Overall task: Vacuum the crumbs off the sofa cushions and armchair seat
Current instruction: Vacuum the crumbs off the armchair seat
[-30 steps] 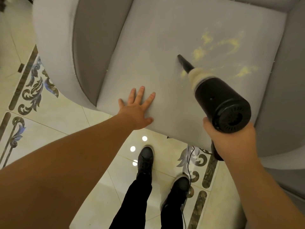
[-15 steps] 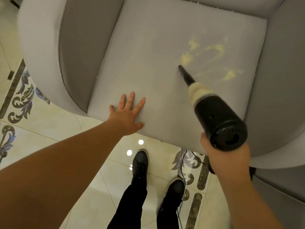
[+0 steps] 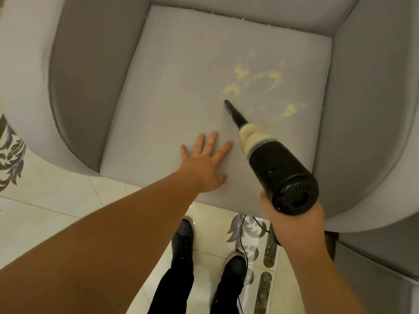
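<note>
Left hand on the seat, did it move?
Yes. The left hand slid right along the seat cushion, away from its front-left corner, toward the vacuum.

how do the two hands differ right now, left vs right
The left hand lies flat on the seat cushion with straight, spread fingers and holds nothing; the right hand grips the handheld vacuum. The left hand rests on the cushion near its front edge; the right hand hangs off the cushion, over its front edge and the floor. Both are bare and reach toward the armchair seat.
</note>
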